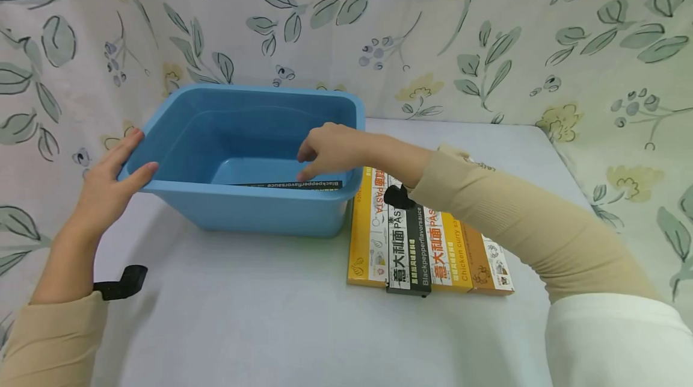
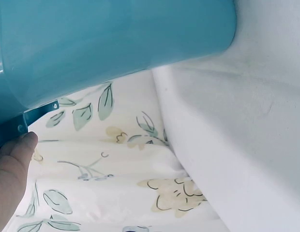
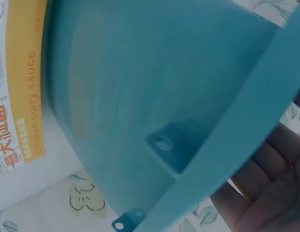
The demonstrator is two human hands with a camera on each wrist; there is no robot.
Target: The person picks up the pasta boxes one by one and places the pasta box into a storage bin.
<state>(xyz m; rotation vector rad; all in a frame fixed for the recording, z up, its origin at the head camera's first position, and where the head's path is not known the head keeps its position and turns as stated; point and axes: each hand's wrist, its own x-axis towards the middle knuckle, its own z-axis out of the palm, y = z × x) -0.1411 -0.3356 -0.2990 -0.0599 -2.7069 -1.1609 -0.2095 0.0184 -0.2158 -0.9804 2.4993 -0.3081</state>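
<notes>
A blue plastic bin (image 1: 271,209) stands on the white table. My left hand (image 1: 108,182) holds its left rim, thumb over the near corner and fingers along the outside. Inside the bin lies a black pasta box (image 1: 308,185) printed "Blackpepperflavorsauce", mostly hidden by the front wall. My right hand (image 1: 335,149) hangs over the bin's right end with loosely bent fingers and nothing visible in it. In the right wrist view, the right palm and fingers (image 3: 266,179) show beyond the rim. Whether the fingertips touch the box I cannot tell.
Right of the bin, several pasta boxes lie side by side: a yellow one (image 1: 360,248), a black one (image 1: 419,254), another yellow one (image 1: 460,254) and an orange-brown one (image 1: 482,266). My right forearm crosses above them. A floral cloth (image 1: 400,32) hangs behind the table (image 1: 260,309).
</notes>
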